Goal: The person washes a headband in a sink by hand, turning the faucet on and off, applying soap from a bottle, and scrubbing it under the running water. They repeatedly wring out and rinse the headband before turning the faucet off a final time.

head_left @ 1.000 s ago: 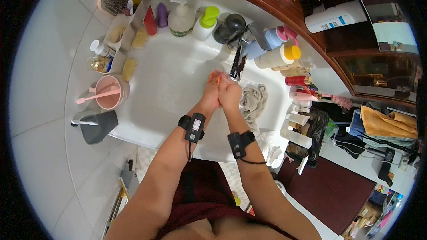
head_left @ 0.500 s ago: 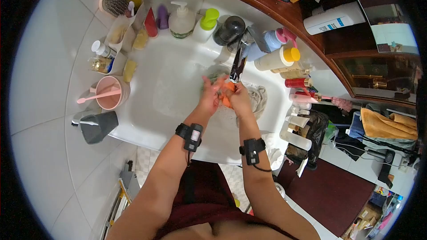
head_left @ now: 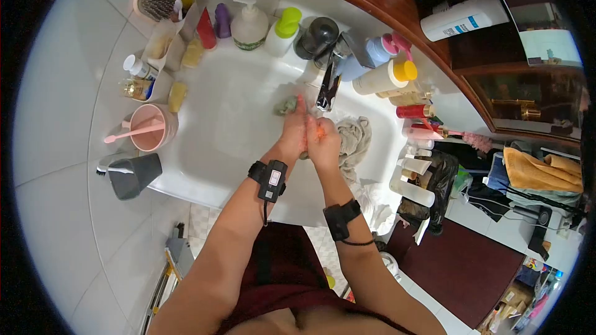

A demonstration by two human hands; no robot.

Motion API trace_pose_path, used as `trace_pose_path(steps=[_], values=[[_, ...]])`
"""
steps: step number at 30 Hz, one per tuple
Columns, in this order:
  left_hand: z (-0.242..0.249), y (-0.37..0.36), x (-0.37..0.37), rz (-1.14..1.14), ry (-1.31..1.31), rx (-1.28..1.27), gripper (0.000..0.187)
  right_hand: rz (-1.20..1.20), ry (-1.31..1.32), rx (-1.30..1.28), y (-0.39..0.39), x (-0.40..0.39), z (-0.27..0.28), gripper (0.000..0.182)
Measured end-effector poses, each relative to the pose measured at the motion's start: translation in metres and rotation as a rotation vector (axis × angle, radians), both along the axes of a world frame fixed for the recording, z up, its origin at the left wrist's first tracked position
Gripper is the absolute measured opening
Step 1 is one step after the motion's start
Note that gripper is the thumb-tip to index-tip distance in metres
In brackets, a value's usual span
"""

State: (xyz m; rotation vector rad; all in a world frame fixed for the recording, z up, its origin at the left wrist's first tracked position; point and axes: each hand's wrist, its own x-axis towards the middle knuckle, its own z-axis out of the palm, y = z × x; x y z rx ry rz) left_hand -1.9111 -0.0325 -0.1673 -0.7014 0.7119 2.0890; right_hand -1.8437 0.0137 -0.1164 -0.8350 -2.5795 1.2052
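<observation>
Both hands are low over the white sink, pressed against each other under the faucet. My right hand [head_left: 324, 144] is closed around a small orange cloth [head_left: 320, 131], of which only a bit shows between the fingers. Against its side lies my left hand [head_left: 294, 129], one finger pointing up towards the back of the sink; the cloth is squeezed between the two. A grey-green cloth [head_left: 287, 106] lies in the sink just beyond my left fingers. To the right of my right hand is a crumpled beige cloth [head_left: 354, 139]. The chrome faucet [head_left: 328, 90] sticks out just above the hands.
Around the rim of the sink [head_left: 211, 118] stand a soap pump bottle [head_left: 249, 26], a green-capped bottle [head_left: 283, 32], a yellow-capped bottle [head_left: 385, 79] and several tubes. A pink cup [head_left: 149, 127] and a grey container [head_left: 133, 177] are at the left. A wooden cabinet [head_left: 428, 43] overhangs the back right.
My hands have come together and slightly nearer to me, closing over the orange cloth, which now shows less. The grey-green cloth is more exposed, and my right forearm has turned.
</observation>
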Motion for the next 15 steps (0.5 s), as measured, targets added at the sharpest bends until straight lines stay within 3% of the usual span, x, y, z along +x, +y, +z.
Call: trace_pose_path(steps=[1, 4, 7, 10, 13, 15], values=[[-0.012, -0.002, -0.003, -0.113, 0.068, 0.006, 0.042, -0.084, -0.105, -0.012, 0.004, -0.004, -0.004, 0.023], [0.025, 0.0, -0.002, -0.042, 0.257, -0.361, 0.05, -0.14, -0.174, -0.553, 0.013, -0.008, 0.012, 0.034], [-0.011, -0.011, -0.01, -0.309, 0.509, -0.316, 0.064, 0.06, -0.026, -0.694, 0.04, 0.005, -0.045, 0.046], [-0.023, -0.003, -0.006, -0.386, 0.789, -0.743, 0.076, 0.029, -0.068, -0.802, 0.045, 0.006, -0.021, 0.061], [0.024, -0.019, -0.002, -0.724, 0.813, -0.503, 0.08, 0.076, -0.036, -0.823, 0.051, 0.001, -0.042, 0.07], [0.038, -0.026, -0.002, -0.736, 0.961, -0.589, 0.075, -0.017, -0.051, -0.906, 0.05, -0.002, -0.038, 0.061]])
